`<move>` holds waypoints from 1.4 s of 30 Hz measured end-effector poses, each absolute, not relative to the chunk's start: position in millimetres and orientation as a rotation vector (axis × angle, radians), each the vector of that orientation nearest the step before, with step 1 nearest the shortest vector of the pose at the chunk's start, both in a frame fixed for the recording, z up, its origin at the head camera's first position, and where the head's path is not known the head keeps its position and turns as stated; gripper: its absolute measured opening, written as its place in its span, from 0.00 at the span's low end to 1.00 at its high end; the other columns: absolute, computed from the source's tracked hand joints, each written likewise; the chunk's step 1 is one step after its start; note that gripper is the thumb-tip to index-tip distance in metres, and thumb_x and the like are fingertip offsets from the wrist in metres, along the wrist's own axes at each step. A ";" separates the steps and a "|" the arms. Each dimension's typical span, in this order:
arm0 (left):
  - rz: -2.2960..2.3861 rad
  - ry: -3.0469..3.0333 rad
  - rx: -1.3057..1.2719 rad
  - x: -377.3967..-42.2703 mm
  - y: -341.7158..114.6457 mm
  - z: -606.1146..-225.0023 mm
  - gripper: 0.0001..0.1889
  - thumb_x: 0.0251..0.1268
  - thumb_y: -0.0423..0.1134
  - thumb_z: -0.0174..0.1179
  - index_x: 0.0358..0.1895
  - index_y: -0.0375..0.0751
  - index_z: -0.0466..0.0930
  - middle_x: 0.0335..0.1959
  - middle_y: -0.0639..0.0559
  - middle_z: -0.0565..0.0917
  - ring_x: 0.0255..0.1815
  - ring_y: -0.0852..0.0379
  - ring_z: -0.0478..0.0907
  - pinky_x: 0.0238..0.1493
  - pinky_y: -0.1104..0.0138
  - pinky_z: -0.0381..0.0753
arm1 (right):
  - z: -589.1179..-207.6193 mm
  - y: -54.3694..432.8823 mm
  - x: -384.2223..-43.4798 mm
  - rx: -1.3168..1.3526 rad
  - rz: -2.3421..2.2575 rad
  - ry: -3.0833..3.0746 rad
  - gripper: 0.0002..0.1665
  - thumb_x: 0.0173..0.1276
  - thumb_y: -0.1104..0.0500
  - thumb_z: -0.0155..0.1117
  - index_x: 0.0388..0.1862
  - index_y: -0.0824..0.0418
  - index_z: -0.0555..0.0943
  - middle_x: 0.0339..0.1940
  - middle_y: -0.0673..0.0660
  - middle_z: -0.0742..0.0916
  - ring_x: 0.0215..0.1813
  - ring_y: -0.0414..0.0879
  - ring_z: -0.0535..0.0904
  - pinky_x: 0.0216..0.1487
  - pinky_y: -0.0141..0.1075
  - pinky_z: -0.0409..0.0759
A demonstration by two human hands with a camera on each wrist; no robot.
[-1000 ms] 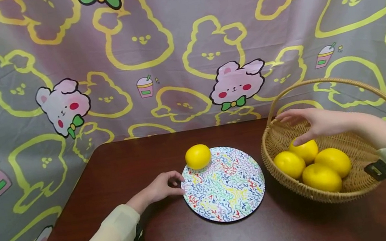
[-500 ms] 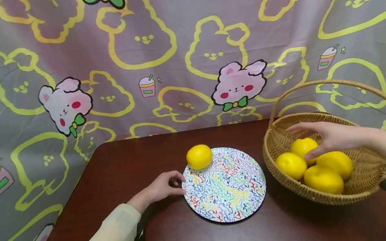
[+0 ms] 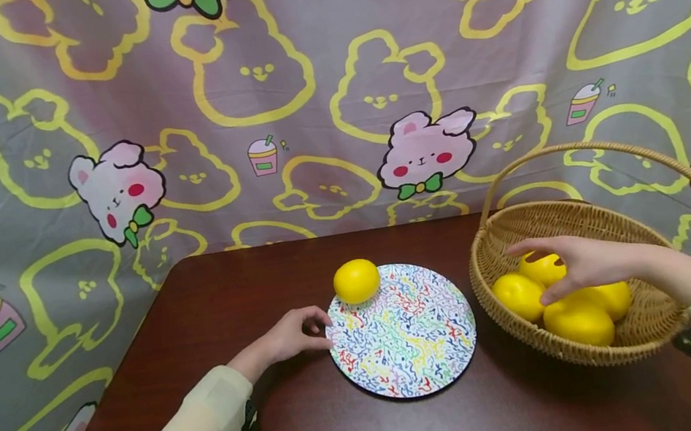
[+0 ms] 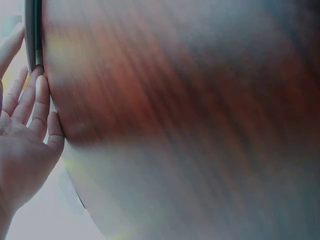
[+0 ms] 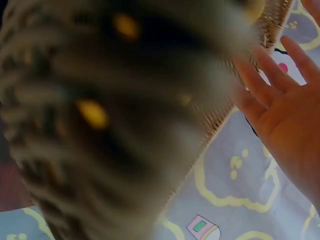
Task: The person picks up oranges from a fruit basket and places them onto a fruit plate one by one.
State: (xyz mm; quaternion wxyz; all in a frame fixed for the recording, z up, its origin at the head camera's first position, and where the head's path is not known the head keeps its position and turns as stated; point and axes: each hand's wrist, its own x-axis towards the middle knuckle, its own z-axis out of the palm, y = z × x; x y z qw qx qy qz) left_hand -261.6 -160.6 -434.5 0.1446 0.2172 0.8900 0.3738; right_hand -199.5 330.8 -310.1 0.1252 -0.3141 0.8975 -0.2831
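Note:
A round plate (image 3: 410, 346) with multicoloured squiggles and a dark edge lies on the table, a yellow lemon (image 3: 356, 282) on its back-left part. At the plate's left rim rests my left hand (image 3: 292, 335), thumb and fingertips against the edge. In the left wrist view, the fingers (image 4: 42, 100) of that hand are fairly straight beside the rim. My right hand (image 3: 594, 261) reaches into the wicker basket (image 3: 584, 211), thumb and fingers spread above several lemons (image 3: 578, 324). It partly covers the back and right ones, its thumb tip close to the left lemon (image 3: 519, 296).
The basket's tall arched handle (image 3: 601, 144) rises over the right forearm. Blurred weave (image 5: 75, 150) fills much of the right wrist view. A dark wooden table (image 3: 268, 418) carries everything, with a patterned curtain (image 3: 303, 103) hanging behind its back edge.
My right hand has moved down into the basket, from near its back rim to over the lemons. My left hand has stayed at the plate's rim. The lemon on the plate has not moved.

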 end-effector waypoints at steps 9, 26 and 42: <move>1.071 2.566 0.612 -260.1 -160.6 -434.0 0.16 0.53 0.43 0.74 0.44 0.47 0.80 0.38 0.55 0.78 0.40 0.53 0.72 0.41 0.63 0.74 | -330.2 327.9 -202.7 -0.916 -0.798 2.630 0.47 0.54 0.48 0.77 0.67 0.65 0.67 0.65 0.67 0.74 0.61 0.69 0.70 0.56 0.68 0.63; 1.083 2.556 0.618 -260.9 -161.3 -435.0 0.16 0.53 0.43 0.74 0.44 0.47 0.80 0.38 0.55 0.78 0.40 0.53 0.72 0.42 0.63 0.74 | -356.9 324.9 -209.2 -0.882 -0.858 2.625 0.44 0.55 0.50 0.76 0.67 0.64 0.68 0.58 0.63 0.76 0.48 0.49 0.74 0.44 0.42 0.71; 1.082 2.556 0.596 -260.5 -161.0 -434.2 0.17 0.53 0.44 0.74 0.44 0.48 0.80 0.38 0.54 0.78 0.41 0.53 0.72 0.41 0.63 0.75 | -362.5 319.4 -211.8 -0.882 -0.848 2.651 0.42 0.51 0.51 0.78 0.63 0.61 0.71 0.51 0.56 0.79 0.41 0.46 0.74 0.39 0.39 0.72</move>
